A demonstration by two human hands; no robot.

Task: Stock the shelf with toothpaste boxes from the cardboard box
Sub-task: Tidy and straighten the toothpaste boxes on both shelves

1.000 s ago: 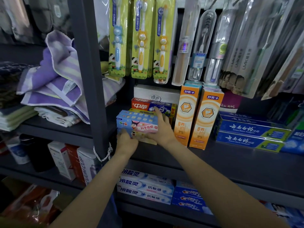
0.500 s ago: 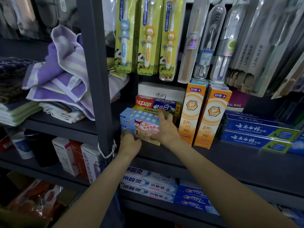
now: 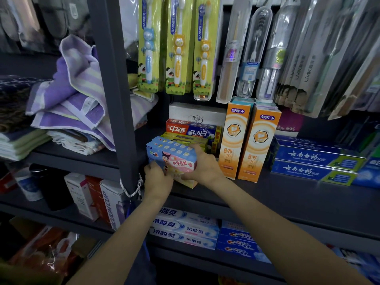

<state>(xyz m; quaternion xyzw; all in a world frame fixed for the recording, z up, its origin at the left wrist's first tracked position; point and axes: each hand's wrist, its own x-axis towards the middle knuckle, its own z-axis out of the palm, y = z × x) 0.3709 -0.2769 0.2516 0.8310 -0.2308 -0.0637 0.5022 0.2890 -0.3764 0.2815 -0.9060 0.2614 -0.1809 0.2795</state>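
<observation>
A blue and pink children's toothpaste box (image 3: 170,156) lies on top of a yellow box (image 3: 186,181) at the left end of the dark shelf (image 3: 287,200). My right hand (image 3: 202,165) grips the right end of the stacked boxes, fingers curled over the top. My left hand (image 3: 157,177) holds the left front corner of the same stack, next to the shelf post (image 3: 115,89). Behind the stack lie a red and blue toothpaste box (image 3: 192,130) and a white box (image 3: 197,112). The cardboard box is out of view.
Two orange toothpaste boxes (image 3: 246,140) stand upright just right of my hands. Blue boxes (image 3: 316,163) lie stacked further right. Packaged toothbrushes (image 3: 176,44) hang above. Folded towels (image 3: 67,112) fill the left bay. More toothpaste boxes (image 3: 185,229) lie on the shelf below.
Both hands stay on the stacked boxes with almost no shift. The camera has moved slightly closer and down.
</observation>
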